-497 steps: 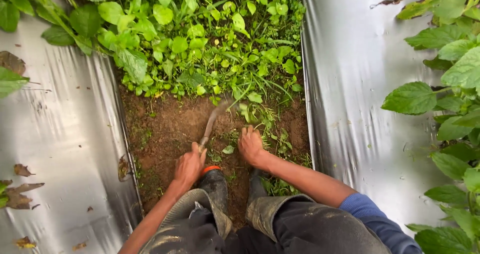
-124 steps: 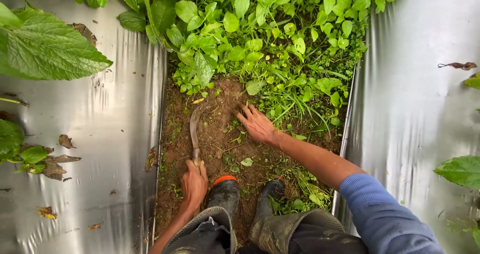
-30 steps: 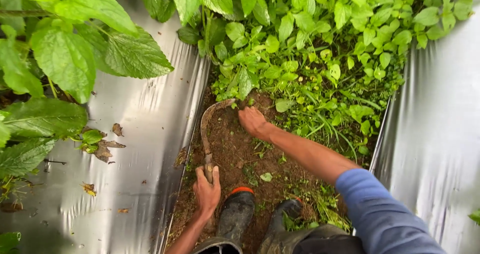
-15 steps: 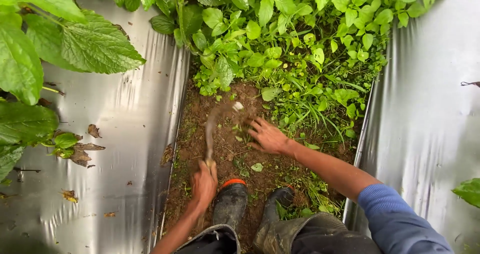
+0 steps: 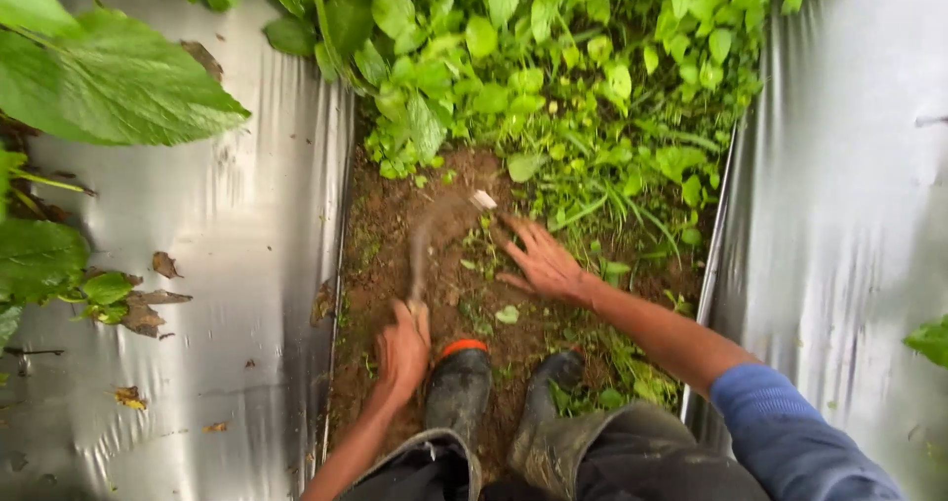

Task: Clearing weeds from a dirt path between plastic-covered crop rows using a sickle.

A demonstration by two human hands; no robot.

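A view from the head looks straight down at a person crouched in a narrow strip of bare brown soil (image 5: 395, 264) between two sheets of shiny silver mulch film (image 5: 247, 264). The left hand (image 5: 400, 348) is low in the frame, its fingers clenched around the handle of a hoe (image 5: 420, 254), a small hand tool with a thin shaft that runs up and away from the hand; the shaft and blade are blurred, and the pale blade tip shows near the edge of the weeds. The right hand (image 5: 538, 264) lies just to the right of the tool, apart from it, palm down with fingers spread and released, resting on or just above the soil and holding nothing. Its forearm is bare, with a blue sleeve (image 5: 790, 432) above the elbow. Two muddy rubber boots (image 5: 459, 383) stand on the soil between the arms, one with an orange band at its top. Dense green weeds (image 5: 573, 86) fill the strip beyond the hands and along its right side. Large leaves (image 5: 99, 77) overhang the film at left, where a few dry brown leaves lie.
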